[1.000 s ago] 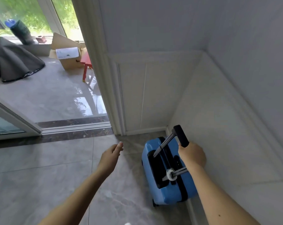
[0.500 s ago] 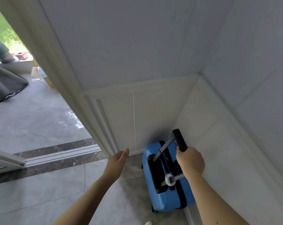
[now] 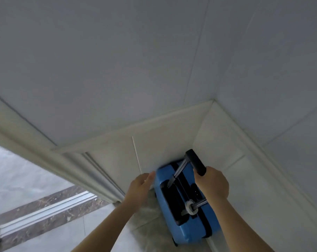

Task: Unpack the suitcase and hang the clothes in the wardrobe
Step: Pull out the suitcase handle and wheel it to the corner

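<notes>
Head view. The blue suitcase point(image 3: 186, 202) stands upright on the floor point(image 3: 103, 231), tucked into the corner where two white walls meet, its far side close against the back wall point(image 3: 154, 148) and its right side just beside the right wall point(image 3: 245, 188). It is closed; no clothes and no wardrobe are in sight, so the unpacking has not yet begun.

The right hand point(image 3: 211, 184) is clenched round the black grip of the pull handle point(image 3: 195, 161), which is extended on its two metal rods. The left hand point(image 3: 139, 186) is released, fingers straight and together, reaching toward the case's left edge; whether the fingertips touch the shell I cannot tell, as that part is blurred.

Risks, as I judge them: the case sits tight in the corner, so hauling on the handle could scrape the shell or the handle along either wall. One rod carries a white wrap point(image 3: 190, 209) near its base, perhaps tape; if it marks a repair, a hard pull on one side might bend or jam the rod. With only one hand gripping high up, the case could tip or swing on its wheels, and the loose left hand could be pinched between shell and wall. The polished floor may let the wheels slide.

Writing: no brand, label or lettering can be read anywhere on the case, the handle or the walls.
</notes>
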Demonstrator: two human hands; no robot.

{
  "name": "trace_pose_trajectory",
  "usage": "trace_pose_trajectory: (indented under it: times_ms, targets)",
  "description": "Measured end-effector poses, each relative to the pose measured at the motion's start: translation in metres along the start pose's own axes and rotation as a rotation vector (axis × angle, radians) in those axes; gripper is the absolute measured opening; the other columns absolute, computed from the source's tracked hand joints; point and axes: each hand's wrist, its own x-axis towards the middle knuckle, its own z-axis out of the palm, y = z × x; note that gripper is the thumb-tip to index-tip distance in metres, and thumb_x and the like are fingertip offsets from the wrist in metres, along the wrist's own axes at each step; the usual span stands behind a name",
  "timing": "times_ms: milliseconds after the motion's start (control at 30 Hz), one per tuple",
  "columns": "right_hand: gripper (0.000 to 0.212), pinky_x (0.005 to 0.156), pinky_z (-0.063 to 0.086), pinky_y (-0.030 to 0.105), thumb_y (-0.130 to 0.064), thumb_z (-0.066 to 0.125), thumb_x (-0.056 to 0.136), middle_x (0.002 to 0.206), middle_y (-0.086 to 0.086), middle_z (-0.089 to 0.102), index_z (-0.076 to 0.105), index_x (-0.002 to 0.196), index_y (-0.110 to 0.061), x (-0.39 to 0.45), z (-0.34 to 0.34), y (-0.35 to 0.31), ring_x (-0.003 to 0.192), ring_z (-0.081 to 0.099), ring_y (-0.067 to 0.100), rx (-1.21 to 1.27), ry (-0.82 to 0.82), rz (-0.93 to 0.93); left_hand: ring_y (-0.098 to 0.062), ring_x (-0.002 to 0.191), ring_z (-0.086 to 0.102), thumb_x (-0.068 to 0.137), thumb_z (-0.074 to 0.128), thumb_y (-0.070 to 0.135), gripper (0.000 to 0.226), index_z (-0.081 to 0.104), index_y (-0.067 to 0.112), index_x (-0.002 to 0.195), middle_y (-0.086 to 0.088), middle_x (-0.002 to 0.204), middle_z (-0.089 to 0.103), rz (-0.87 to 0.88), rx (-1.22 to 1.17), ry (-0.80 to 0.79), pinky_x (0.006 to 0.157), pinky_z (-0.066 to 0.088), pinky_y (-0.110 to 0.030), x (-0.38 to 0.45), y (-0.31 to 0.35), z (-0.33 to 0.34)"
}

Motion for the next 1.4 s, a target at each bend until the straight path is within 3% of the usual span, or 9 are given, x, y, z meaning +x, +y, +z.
trace_pose_trajectory:
  times_ms: [100,200,333,500,633,800,1067,1167,1400]
  targets:
    - [0.039,0.042,0.036,0.022,-0.049,0.055,0.086,0.057,-0.003,0.058,0.053,0.063,-0.017,-0.004,0.001,-0.003,0.05,0.056,0.013,0.015,0.007,0.024,-0.015,0.095,0.058,0.092,0.047,0.042,0.029,0.064,0.021,0.101,0.0,0.108,0.064,0.046,-0.022,-0.061,0.085,0.041,-0.023,0.018,0.023,0.002]
    - [0.034,0.044,0.039,0.022,-0.048,0.056,0.085,0.058,-0.006,0.057,0.054,0.068,-0.018,-0.008,-0.004,-0.007,0.052,0.056,0.01,0.02,-0.01,0.016,-0.01,0.098,0.054,0.094,0.052,0.025,0.023,0.062,0.013,0.112,0.003,0.108,0.06,0.093,-0.035,-0.098,0.083,0.037,-0.014,0.027,0.04,0.007]
    - [0.023,0.047,0.04,0.023,-0.042,0.055,0.088,0.064,-0.004,0.059,0.053,0.081,-0.02,-0.019,-0.007,-0.005,0.057,0.057,0.01,0.144,-0.048,-0.04,-0.015,0.094,0.057,0.094,0.054,0.017,0.015,0.064,0.009,0.103,-0.007,0.109,0.064,0.022,-0.059,-0.13,0.08,0.045,-0.018,0.035,0.055,0.027]
    - [0.022,0.066,0.046,0.032,-0.017,0.04,0.096,0.075,0.005,0.062,0.058,0.083,-0.011,-0.03,-0.008,0.0,0.071,0.057,0.02,0.652,-0.01,0.106,-0.021,0.082,0.061,0.095,0.053,0.024,0.024,0.059,0.001,0.095,-0.01,0.092,0.064,-0.367,-0.435,-0.336,0.073,0.05,-0.026,0.014,0.075,0.067]
    - [0.026,0.077,0.048,0.029,-0.011,0.037,0.096,0.073,0.011,0.065,0.059,0.081,-0.008,-0.035,-0.013,0.022,0.074,0.061,0.023,0.983,0.131,0.28,-0.022,0.078,0.064,0.091,0.055,0.004,0.004,0.059,0.003,0.092,-0.014,0.088,0.064,-0.304,-0.564,-0.317,0.063,0.057,-0.024,-0.003,0.07,0.094]
    - [0.036,0.08,0.048,0.036,-0.029,0.036,0.1,0.068,0.01,0.065,0.058,0.079,-0.01,-0.055,0.007,0.077,0.071,0.06,0.023,0.991,0.168,0.437,-0.022,0.085,0.065,0.091,0.054,0.002,0.007,0.057,0.007,0.094,-0.013,0.095,0.065,-0.186,-0.463,-0.31,0.075,0.055,-0.031,-0.004,0.067,0.104]
    - [0.043,0.081,0.048,0.036,-0.032,0.032,0.101,0.064,0.011,0.064,0.059,0.081,-0.005,-0.066,0.029,0.106,0.067,0.06,0.023,0.999,0.13,0.535,-0.029,0.086,0.064,0.089,0.052,-0.004,0.021,0.049,0.002,0.109,-0.018,0.101,0.062,-0.316,-0.377,-0.223,0.07,0.054,-0.037,0.01,0.067,0.11]
    - [0.044,0.077,0.048,0.031,-0.033,0.03,0.102,0.068,0.013,0.064,0.059,0.084,-0.004,-0.071,0.036,0.113,0.068,0.06,0.024,0.988,0.1,0.54,-0.029,0.081,0.064,0.087,0.051,-0.006,0.027,0.049,-0.004,0.114,-0.019,0.097,0.062,-0.424,-0.28,-0.147,0.06,0.053,-0.035,0.023,0.034,0.111]
    - [0.043,0.076,0.05,0.033,-0.03,0.032,0.101,0.075,0.019,0.067,0.061,0.089,-0.001,-0.084,0.062,0.149,0.071,0.062,0.025,0.891,0.009,0.554,-0.033,0.087,0.065,0.087,0.052,-0.011,0.032,0.052,-0.009,0.119,-0.021,0.104,0.063,-0.48,-0.254,-0.149,0.073,0.054,-0.036,0.03,-0.052,0.113]
